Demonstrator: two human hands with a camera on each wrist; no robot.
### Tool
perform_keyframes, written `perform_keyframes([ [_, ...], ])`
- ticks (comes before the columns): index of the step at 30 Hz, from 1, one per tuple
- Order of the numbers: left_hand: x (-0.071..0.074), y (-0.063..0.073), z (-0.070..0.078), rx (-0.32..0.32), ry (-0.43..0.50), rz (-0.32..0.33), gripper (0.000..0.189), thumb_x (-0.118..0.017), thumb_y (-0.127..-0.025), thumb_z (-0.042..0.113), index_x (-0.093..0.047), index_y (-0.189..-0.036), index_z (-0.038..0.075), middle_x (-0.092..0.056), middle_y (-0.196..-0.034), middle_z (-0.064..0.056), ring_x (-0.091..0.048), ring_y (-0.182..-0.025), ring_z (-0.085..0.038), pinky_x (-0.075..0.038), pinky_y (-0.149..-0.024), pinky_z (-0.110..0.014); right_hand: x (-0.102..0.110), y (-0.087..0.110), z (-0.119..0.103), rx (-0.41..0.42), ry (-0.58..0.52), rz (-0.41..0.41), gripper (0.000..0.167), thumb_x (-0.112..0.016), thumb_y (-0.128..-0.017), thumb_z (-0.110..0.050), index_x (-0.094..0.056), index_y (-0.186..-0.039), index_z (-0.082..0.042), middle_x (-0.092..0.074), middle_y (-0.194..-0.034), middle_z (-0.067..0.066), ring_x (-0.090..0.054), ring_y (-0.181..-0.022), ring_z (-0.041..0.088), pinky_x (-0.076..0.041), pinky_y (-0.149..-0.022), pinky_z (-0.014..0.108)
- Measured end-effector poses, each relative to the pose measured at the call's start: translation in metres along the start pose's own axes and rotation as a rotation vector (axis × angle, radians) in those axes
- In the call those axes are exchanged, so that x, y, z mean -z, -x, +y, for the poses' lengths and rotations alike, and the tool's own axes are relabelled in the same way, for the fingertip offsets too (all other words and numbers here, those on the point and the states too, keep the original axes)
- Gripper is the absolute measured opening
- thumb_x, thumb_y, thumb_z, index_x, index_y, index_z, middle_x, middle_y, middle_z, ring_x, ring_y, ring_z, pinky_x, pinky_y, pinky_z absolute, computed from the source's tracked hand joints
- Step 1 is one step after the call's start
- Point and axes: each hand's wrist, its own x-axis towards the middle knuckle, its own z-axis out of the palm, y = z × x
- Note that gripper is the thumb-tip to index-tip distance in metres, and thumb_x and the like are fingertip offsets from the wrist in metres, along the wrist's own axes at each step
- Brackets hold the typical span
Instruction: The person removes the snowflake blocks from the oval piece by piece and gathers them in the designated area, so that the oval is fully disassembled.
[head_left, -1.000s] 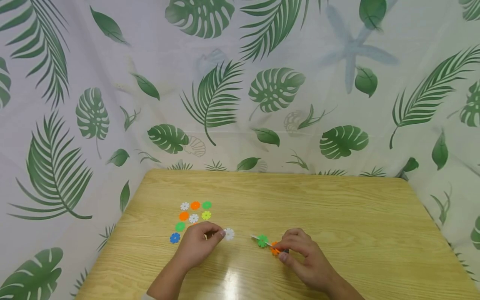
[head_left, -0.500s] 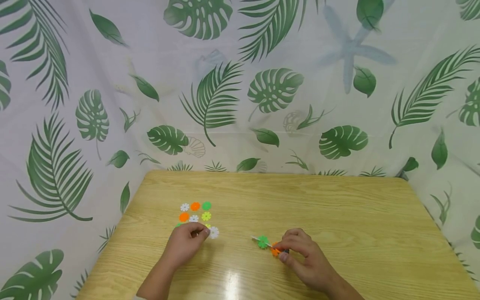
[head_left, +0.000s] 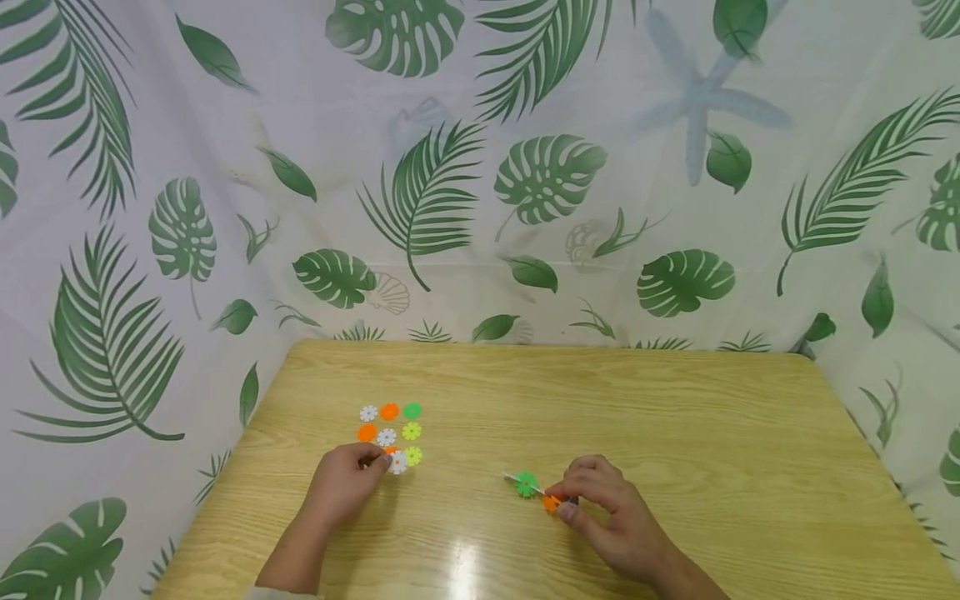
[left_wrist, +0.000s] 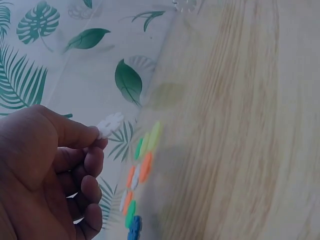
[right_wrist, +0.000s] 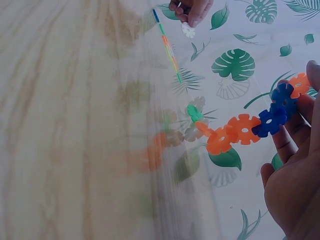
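Observation:
Thumb and index finger of my left hand (head_left: 341,487) pinch a white notched disc, a snowflake building disc (left_wrist: 110,125), over a group of loose ones at the table's left. My right hand (head_left: 611,521) holds one end of a chain of interlocked snowflake discs (right_wrist: 240,138), mostly orange and blue. Toward its far end are a green disc (head_left: 526,484) and a white one seen edge-on. Under the left hand in the head view, a loose orange disc (head_left: 390,450) is partly covered. The green (left_wrist: 131,214) and blue (left_wrist: 134,229) loose discs, hidden there, show in the left wrist view.
Beside the left hand lie loose discs in rows, among them a white (head_left: 368,413), a green (head_left: 412,411) and a yellow disc (head_left: 412,456). The wooden table (head_left: 675,417) meets a leaf-printed cloth backdrop (head_left: 465,317) at its back edge.
My left hand has moved left with the white disc, from the table's middle to over the loose discs. The right hand and its chain stay nearly still.

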Motion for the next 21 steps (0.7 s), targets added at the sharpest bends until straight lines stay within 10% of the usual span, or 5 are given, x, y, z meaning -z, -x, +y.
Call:
perform_keyframes([
  [21,0.009,-0.005,-0.027,0.058,-0.232,-0.066,0.022,-0.065,-0.099,0.024,-0.079,-0.1,0.008,-0.075,-0.098,-0.003,-0.064,-0.082,-0.018,-0.055,-0.079,-0.046,-0.002,-0.002,-0.002,0.014,-0.019,-0.001,0.039,-0.07,-0.092,0.007,-0.074,-0.117,-0.022,-0.071,-0.099,-0.006,-0.054,-0.105,0.018,-0.045,-0.089,0.032],
])
